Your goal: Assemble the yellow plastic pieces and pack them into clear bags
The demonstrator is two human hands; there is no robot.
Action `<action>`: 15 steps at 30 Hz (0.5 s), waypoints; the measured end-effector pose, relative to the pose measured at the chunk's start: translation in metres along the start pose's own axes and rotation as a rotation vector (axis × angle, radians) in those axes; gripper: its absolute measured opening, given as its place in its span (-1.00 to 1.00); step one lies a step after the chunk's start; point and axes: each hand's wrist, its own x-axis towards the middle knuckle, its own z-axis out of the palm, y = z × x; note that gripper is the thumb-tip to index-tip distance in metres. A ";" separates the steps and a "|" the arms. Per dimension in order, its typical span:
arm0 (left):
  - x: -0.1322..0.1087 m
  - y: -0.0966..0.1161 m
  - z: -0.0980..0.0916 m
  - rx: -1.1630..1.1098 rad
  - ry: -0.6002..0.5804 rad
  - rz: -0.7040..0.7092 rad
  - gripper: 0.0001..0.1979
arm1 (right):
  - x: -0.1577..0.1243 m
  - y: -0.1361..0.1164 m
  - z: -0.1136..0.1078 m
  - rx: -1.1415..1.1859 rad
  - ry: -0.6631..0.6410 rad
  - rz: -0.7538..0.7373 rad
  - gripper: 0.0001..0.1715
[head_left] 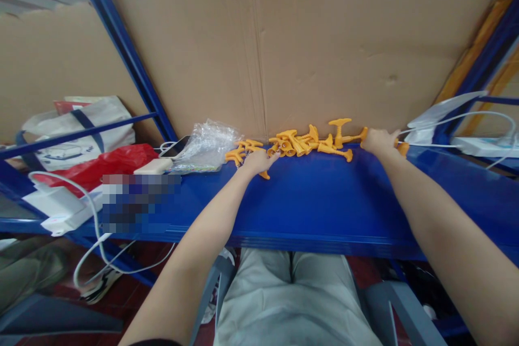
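Head view has a pile of yellow T-handled pieces (299, 145) on a blue shelf (316, 194), a clear plastic bag (206, 146) left of it. The left hand (258, 162) lies over the pile's left part, thumb out; the right hand (379, 141) is at its right end. I cannot tell whether either hand's fingers pinch a piece.

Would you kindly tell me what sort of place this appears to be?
Probably a makeshift workstation in a workshop or storeroom: a blue shelf serves as worktop, cardboard stands behind it, and yellow pieces lie heaped there.
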 end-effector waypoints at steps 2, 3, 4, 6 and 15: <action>-0.002 0.001 -0.002 0.009 -0.025 0.002 -0.32 | 0.002 -0.002 -0.002 -0.001 0.010 -0.031 -0.61; -0.003 0.001 -0.003 0.017 -0.035 0.010 -0.33 | 0.003 -0.003 -0.003 0.008 0.005 -0.036 -0.62; -0.003 0.001 -0.004 0.030 -0.041 0.021 -0.35 | 0.005 -0.004 -0.003 0.024 -0.009 -0.036 -0.62; -0.004 0.001 -0.006 0.063 -0.046 0.047 -0.44 | 0.007 -0.004 -0.001 0.071 -0.062 -0.023 -0.60; -0.004 0.005 -0.005 0.120 -0.074 0.129 -0.84 | -0.009 0.018 0.019 0.309 -0.266 -0.059 -0.66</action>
